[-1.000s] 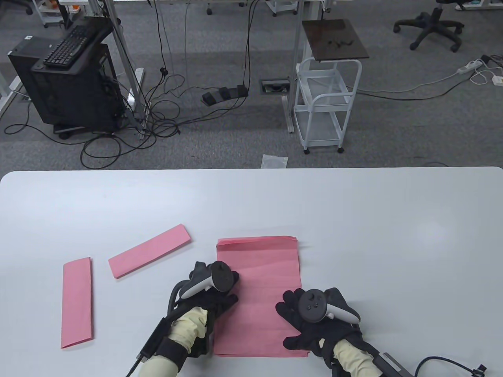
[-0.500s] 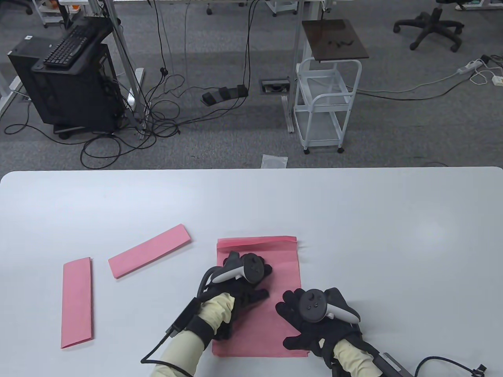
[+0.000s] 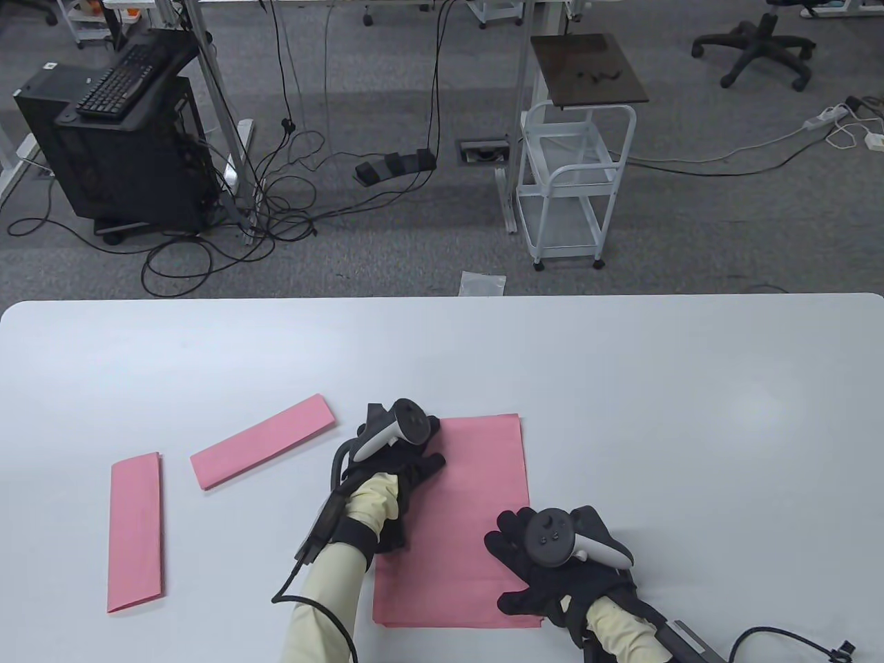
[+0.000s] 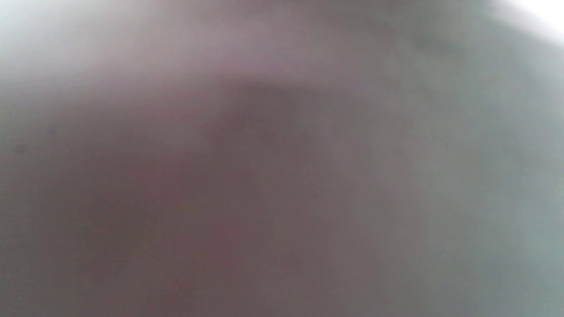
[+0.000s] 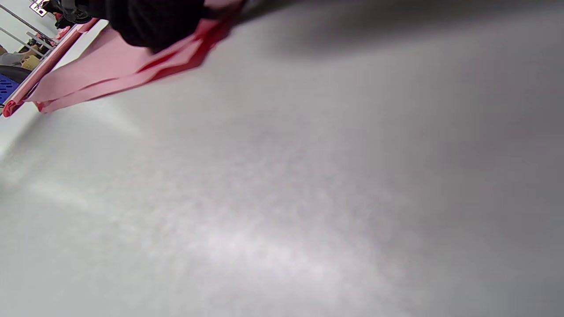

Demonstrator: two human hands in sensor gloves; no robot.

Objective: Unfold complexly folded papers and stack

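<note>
A stack of unfolded pink sheets lies flat near the table's front edge. My left hand rests palm down on the stack's far left corner. My right hand presses flat on the near right corner, fingers spread; the right wrist view shows a gloved finger on the pink sheet edges. Two folded pink papers lie to the left: one slanted strip and one upright strip. The left wrist view is a dark pinkish blur.
The white table stretches wide behind and to the right of the stack. Beyond its far edge are the carpeted floor, a white cart and cables.
My left hand slid from the stack's near left side across the sheet to its far left corner. The raised fold along the far edge now lies flat. The right hand has not moved.
</note>
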